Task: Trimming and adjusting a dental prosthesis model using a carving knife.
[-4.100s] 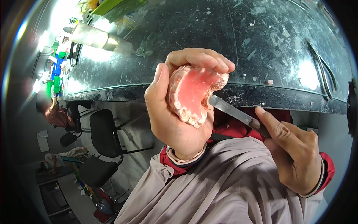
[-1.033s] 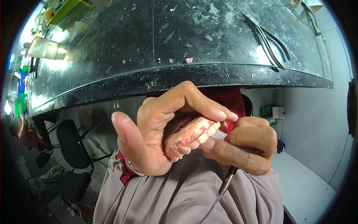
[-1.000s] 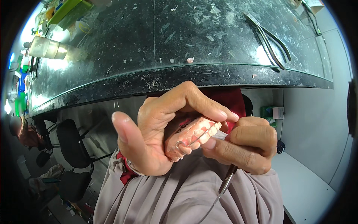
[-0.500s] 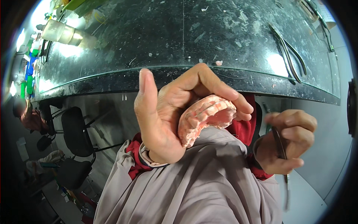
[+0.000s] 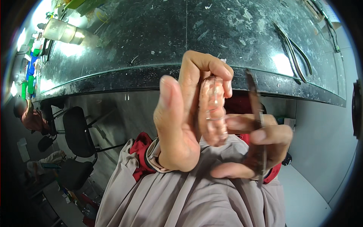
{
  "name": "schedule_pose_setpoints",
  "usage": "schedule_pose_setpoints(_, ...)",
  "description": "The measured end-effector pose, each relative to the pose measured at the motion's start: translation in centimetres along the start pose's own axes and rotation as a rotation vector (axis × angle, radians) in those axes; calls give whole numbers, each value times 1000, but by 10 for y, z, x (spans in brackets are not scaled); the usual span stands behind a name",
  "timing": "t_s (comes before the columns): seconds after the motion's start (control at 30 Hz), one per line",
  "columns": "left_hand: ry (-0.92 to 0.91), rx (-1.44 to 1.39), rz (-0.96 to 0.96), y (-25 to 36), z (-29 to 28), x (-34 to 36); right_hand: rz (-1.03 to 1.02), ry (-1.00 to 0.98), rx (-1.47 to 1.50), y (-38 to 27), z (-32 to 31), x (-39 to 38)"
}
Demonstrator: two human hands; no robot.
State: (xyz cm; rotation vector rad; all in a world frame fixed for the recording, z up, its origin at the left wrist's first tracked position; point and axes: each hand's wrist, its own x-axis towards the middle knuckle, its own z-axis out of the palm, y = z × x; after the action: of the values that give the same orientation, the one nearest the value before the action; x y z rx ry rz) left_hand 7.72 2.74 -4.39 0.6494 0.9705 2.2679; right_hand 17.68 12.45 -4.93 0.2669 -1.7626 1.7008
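Observation:
My left hand (image 5: 178,130) is cupped round a pink dental model (image 5: 212,109), now on end with pale teeth and thin wire facing me; its curled fingers grip the top and the thumb stands apart at the left. My right hand (image 5: 272,145), blurred, holds a long, slim metal tool (image 5: 254,92) nearly upright across its fingers, one finger at or close to the model's lower right side; whether it touches I cannot tell. Both hands are in front of the dark worktop's edge (image 5: 151,75), above my draped grey garment and red cuffs.
Metal pliers (image 5: 293,56) lie on the worktop at right. A cloudy cylinder (image 5: 62,32) and a green tray (image 5: 73,3) stand at upper left. Beyond the left end, a co-worker in salmon (image 5: 32,119) is near black chairs (image 5: 77,132); another person's pale-clothed legs show lower left.
The model has turned from slanted to upright as my left hand moved up and right. My right hand has moved left toward it, its tool swinging up above the fingers.

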Motion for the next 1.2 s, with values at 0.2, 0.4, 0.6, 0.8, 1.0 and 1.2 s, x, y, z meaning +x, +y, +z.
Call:
schedule_pose_setpoints(0.2,91,468,59,-3,10,-4,64,52,140,10,-7,-1)
schedule_pose_setpoints(0.4,135,437,12,3,12,-3,-59,-103,138,15,-12,10)
schedule_pose_setpoints(0.6,76,-1,-143,2,5,-2,-72,-23,103,13,0,8)
schedule_pose_setpoints(0.8,226,-515,-149,11,7,1,-15,-168,-72,2,5,13)
schedule_pose_setpoints(1.0,-37,-533,-8,9,-14,10,-25,-108,42,1,-5,15)
schedule_pose_setpoints(1.2,-175,-455,57,9,-30,9,9,-212,-9,1,-13,16)
